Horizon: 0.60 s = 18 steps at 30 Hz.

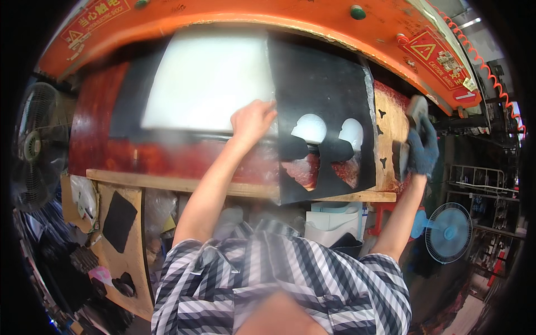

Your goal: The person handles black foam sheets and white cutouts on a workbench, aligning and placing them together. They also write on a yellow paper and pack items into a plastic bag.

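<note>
Though bare, hand [253,120] at black sheet [318,75]

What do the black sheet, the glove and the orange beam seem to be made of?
Black sheet: matte, possibly rubber or synthetic leather; dull surface, crisply cut.
Glove: probably matte knitted fabric, given its soft, close fit; blur hides the weave.
Orange beam: likely glossy painted metal, judging by sheen and scuffs.

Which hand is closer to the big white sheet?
Left: the left hand is at the lower right of the white sheet; the gloved right hand is beyond the black sheet.
</note>
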### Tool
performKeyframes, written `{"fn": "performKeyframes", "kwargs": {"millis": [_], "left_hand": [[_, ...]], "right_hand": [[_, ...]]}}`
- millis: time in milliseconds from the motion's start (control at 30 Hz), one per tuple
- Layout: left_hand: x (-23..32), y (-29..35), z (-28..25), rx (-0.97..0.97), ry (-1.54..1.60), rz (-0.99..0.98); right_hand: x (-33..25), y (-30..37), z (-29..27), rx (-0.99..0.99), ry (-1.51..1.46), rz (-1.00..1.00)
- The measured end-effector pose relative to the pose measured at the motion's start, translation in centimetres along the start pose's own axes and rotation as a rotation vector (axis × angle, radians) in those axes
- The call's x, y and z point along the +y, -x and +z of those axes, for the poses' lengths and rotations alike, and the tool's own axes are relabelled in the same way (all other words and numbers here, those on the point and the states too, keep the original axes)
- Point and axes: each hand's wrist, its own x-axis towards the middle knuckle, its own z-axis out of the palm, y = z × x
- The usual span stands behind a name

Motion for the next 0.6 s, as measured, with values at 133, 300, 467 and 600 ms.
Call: {"fn": "performKeyframes", "kwargs": {"millis": [133, 300, 467, 600], "left_hand": [[-1.5, 4.0, -2.0, 0.178, 0.489, 0.071], [-7.9, 16.0, -6.3, 0.285, 0.292, -0.022], [-10.0, 19.4, -4.2, 0.242, 0.038, 0.192], [-10.3, 18.5, -3.4, 0.220, -0.026, 0.085]], "right_hand": [[-3.3, -1.9, 8.1, -0.195, -0.100, 0.023], [-9.7, -0.6, 20.8, -0.375, 0.133, -0.288], [-10.7, 0.1, 31.0, -0.488, 0.531, -0.202], [-8.0, 0.4, 32.4, -0.369, 0.551, -0.291]]}}
